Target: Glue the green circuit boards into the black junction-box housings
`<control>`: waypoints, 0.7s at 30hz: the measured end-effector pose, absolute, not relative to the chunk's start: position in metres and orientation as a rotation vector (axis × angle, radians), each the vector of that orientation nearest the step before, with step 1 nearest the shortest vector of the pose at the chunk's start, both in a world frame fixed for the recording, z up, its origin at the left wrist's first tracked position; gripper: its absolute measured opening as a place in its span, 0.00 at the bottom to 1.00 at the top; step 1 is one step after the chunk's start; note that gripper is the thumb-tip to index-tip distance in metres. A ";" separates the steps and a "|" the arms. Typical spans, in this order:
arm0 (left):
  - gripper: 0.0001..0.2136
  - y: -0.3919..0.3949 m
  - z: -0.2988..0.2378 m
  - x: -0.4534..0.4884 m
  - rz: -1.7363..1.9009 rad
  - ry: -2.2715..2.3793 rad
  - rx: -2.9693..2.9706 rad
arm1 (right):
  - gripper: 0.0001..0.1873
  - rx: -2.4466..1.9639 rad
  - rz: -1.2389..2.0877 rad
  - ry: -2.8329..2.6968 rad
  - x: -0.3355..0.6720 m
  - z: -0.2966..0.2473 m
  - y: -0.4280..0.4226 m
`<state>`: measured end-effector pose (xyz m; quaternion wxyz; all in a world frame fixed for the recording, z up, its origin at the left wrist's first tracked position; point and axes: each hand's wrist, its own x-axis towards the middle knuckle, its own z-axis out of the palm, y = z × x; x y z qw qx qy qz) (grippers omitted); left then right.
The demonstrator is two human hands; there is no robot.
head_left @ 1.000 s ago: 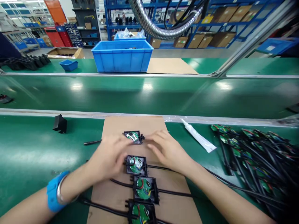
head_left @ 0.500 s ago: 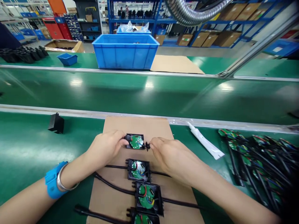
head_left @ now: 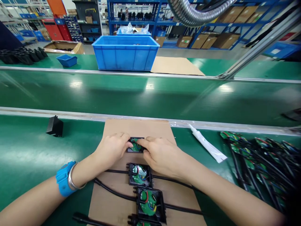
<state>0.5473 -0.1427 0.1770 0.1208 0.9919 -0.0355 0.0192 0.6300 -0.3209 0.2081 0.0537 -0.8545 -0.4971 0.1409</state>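
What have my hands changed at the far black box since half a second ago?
Your right hand moved left, from just beside the far black box onto it, forefinger now reaching over the green board. Your left hand stays at the box's left end. The white tube and black block lie where they were.

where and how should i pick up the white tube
Probably best across the middle of the white tube, from above, thumb and fingers on its two long sides. It lies flat and slanted, its narrow nozzle pointing away from the person, offering little to grip. The pile of wired boards is to its right, so approaching from above and left looks easier.
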 end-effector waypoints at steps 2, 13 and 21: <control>0.07 -0.140 0.176 0.546 0.101 -0.136 2.862 | 0.16 -2.565 0.445 -1.550 0.631 0.205 -0.319; 0.06 -0.127 0.173 0.536 0.187 -0.066 2.673 | 0.16 -2.589 0.468 -1.575 0.627 0.199 -0.318; 0.10 -0.139 0.167 0.525 0.358 -0.305 3.013 | 0.15 -2.550 0.470 -1.547 0.621 0.197 -0.321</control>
